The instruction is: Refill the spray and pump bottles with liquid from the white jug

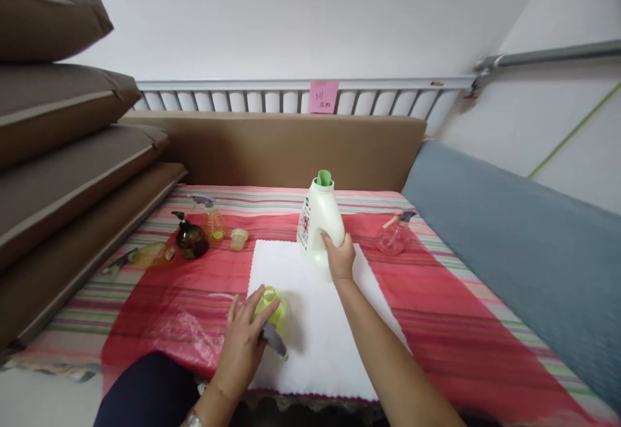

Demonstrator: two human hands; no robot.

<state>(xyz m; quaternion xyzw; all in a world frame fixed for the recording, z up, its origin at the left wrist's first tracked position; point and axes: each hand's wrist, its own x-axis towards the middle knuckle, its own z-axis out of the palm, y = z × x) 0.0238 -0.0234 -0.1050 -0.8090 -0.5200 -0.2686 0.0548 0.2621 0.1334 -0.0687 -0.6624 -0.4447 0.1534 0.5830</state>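
My right hand is wrapped round the handle of a pale green detergent jug, which stands near the far edge of a white cloth. The jug's mouth is uncapped and shows a green pouring spout. My left hand holds a grey trigger spray head, its thin pale tube pointing left. Fingers of the same hand reach to the rim of a clear yellow-green bottle, open at the top, on the cloth. A translucent cap sits on the red sheet, left of the jug.
At the left are a brown pump bottle, a clear yellowish spray bottle and a yellow spray bottle lying down. A pink spray bottle is at the right. Stacked brown cushions border the left; a blue-grey panel borders the right.
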